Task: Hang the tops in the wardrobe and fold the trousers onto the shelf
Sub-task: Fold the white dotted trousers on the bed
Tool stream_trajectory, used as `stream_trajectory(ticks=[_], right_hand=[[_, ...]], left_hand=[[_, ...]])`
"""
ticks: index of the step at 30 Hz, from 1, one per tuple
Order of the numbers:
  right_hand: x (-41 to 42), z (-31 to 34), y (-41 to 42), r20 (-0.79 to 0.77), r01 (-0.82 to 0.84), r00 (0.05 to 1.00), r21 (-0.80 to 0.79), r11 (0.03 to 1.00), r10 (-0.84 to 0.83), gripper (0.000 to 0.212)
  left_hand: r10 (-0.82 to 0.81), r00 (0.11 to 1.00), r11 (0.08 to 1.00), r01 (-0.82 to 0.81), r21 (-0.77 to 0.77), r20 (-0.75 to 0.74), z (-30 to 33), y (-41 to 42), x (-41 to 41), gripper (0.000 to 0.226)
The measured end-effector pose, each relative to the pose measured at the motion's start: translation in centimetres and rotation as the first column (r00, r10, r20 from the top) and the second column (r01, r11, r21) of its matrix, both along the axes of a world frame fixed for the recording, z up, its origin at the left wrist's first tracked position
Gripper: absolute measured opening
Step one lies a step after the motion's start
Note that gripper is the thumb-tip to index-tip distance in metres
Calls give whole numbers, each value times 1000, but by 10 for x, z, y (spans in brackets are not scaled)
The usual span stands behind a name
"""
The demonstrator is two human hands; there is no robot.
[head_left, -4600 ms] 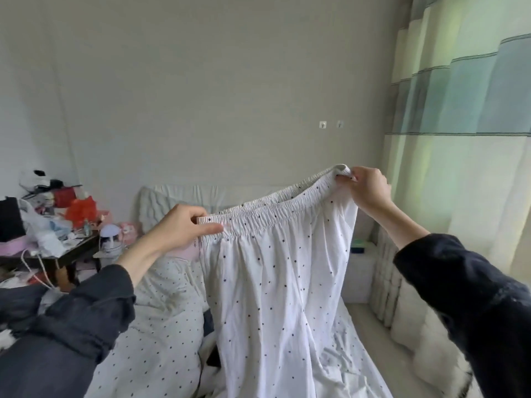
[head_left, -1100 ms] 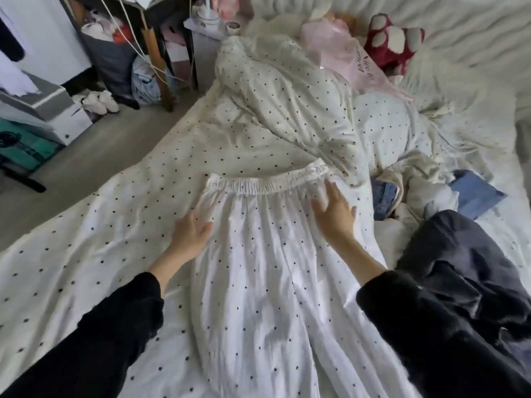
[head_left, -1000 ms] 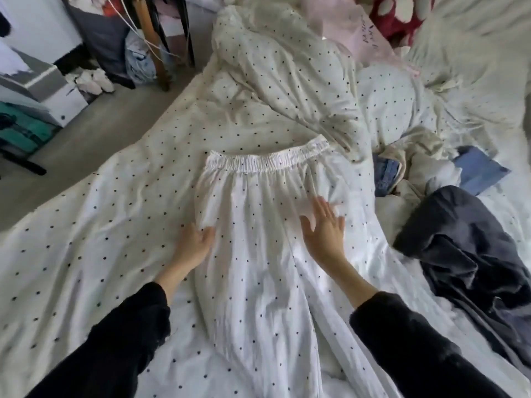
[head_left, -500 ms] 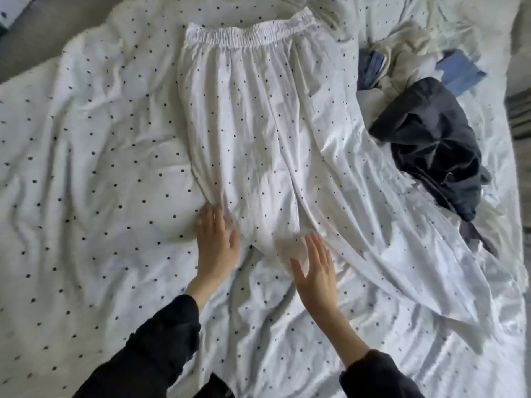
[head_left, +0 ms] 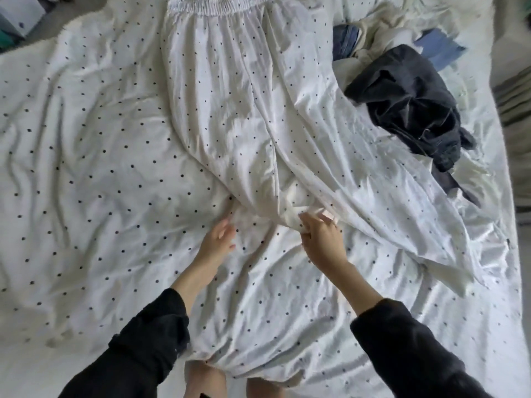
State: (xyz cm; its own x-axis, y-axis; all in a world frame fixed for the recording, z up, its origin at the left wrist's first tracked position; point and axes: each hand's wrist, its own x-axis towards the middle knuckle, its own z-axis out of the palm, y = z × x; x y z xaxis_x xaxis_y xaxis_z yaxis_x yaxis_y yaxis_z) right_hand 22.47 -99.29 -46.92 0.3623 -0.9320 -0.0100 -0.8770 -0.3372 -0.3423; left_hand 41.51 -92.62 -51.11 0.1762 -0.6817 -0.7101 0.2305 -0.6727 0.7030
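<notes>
Resting our left hand [head_left: 219, 235] flat and relaxed on the bed [head_left: 86, 168] beside the trousers [head_left: 235, 110], we pinch their crotch fabric with our right hand [head_left: 320, 239]; tugging there could, we judge, rumple the smoothed legs.

The trousers [head_left: 230, 104] are thin white cloth, matt and printed with small dark dots, finely creased along the legs; their waistband [head_left: 218, 8] is gathered, ribbed elastic. The bed cover [head_left: 94, 156] beneath is a like white dotted cloth, soft and heavily wrinkled. At the right edge the sheet [head_left: 485, 234] has a faint satin sheen. The dark garment [head_left: 408, 101] looks like a heavier, matt cloth, crumpled in thick folds. The person's sleeves [head_left: 149, 340] are black, matt cloth.
</notes>
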Motion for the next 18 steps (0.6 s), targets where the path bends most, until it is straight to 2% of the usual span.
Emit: stream_trajectory(ticks=[1,3,4,7,9,12,15,18], right_hand=[[-5,6,6,45,-43,998,67,997,40,6],[-18,23,19,153,-45,988,270,962,3,32],[-23,35,23,239,-29,968,408,913,-76,35],[-34,60,28,446,-77,836,673,736,-320,25],[-40,71,32,492,-149,745,782,606,-451,18],[-50,79,41,499,-276,612,862,426,-613,21],[-54,86,50,455,-369,521,883,291,-722,31],[-54,86,55,465,-416,487,868,272,-739,29]], left_hand=[[121,984,993,-119,22,-131,2,-1,-3,55],[238,933,971,-232,56,-270,9,4,-13,58],[258,916,966,-252,60,-309,12,7,-18,60],[196,915,980,-197,34,-352,20,14,-30,58],[144,918,987,-158,-7,-369,24,15,-37,47],[62,910,993,-98,-66,-410,24,16,-50,43],[59,912,998,-59,14,-406,18,26,-62,63],[161,850,986,-165,36,-502,8,36,-64,73]])
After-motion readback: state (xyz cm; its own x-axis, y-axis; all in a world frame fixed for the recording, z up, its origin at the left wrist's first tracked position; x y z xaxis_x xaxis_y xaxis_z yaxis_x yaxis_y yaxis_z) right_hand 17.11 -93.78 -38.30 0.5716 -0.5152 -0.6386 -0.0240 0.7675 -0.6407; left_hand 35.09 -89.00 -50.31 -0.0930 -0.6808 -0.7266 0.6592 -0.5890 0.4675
